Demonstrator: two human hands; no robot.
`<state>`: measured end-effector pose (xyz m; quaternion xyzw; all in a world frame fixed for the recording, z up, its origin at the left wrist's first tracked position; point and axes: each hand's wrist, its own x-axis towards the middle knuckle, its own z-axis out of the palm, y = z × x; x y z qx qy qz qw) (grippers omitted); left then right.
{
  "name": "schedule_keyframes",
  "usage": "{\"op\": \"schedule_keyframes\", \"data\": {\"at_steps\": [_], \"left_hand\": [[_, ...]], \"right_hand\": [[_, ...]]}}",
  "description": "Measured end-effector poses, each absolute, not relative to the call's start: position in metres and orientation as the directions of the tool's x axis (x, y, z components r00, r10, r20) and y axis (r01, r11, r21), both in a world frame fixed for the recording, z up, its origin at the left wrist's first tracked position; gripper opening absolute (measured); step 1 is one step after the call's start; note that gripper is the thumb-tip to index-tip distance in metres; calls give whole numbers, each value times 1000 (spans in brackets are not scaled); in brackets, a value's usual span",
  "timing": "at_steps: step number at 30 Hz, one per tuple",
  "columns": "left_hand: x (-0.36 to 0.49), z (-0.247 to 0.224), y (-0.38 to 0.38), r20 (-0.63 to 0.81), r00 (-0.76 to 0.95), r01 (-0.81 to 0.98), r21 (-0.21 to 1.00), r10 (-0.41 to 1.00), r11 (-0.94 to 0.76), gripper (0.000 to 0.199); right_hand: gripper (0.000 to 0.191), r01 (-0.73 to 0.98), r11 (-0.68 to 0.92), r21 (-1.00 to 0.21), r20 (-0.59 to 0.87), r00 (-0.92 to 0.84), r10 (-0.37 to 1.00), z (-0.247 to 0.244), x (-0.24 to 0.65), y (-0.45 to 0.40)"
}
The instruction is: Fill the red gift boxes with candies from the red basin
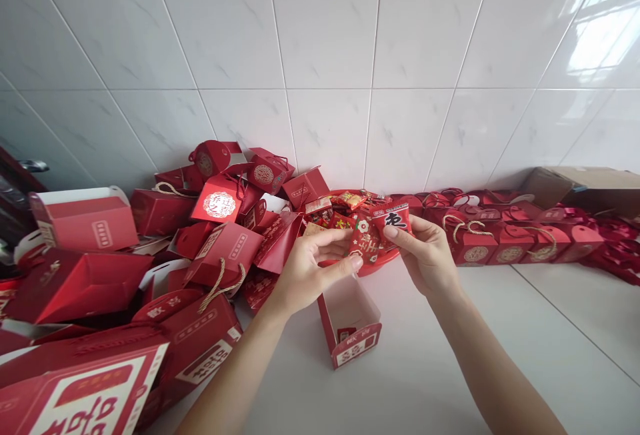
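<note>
My right hand [427,255] is closed on a red snack packet [395,211] with a large dark character, its thumb across the front. My left hand [313,268] pinches a second red packet [365,238] printed with white flowers and gold writing. The two packets overlap in front of me. Below them stands an open red gift box [350,315] with white inner walls; a small dark red item shows on its floor. Just behind my hands is a red tray [383,263] piled with wrapped sweets [350,200], partly covered by the packets.
A heap of red gift boxes [225,248] with rope handles fills the left side. Filled-out red boxes [513,245] line the wall at the right, beside a brown cardboard box [585,181]. White tiles [330,128] rise behind the pale tabletop [400,381].
</note>
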<state>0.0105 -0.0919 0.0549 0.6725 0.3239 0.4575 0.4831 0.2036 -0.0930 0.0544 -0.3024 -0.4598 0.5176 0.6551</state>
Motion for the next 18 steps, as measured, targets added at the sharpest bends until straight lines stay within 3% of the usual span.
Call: {"op": "schedule_keyframes", "data": {"at_steps": [11,18], "left_hand": [[17,52,-93,281,190,-39,960,941,-279,34],[18,46,-93,429,76,31,902,900,-432,26]], "right_hand": [[24,-400,370,-838,335,157,929,50,201,-91],[21,-468,344,-814,312,146,939,47,198,-88]]}}
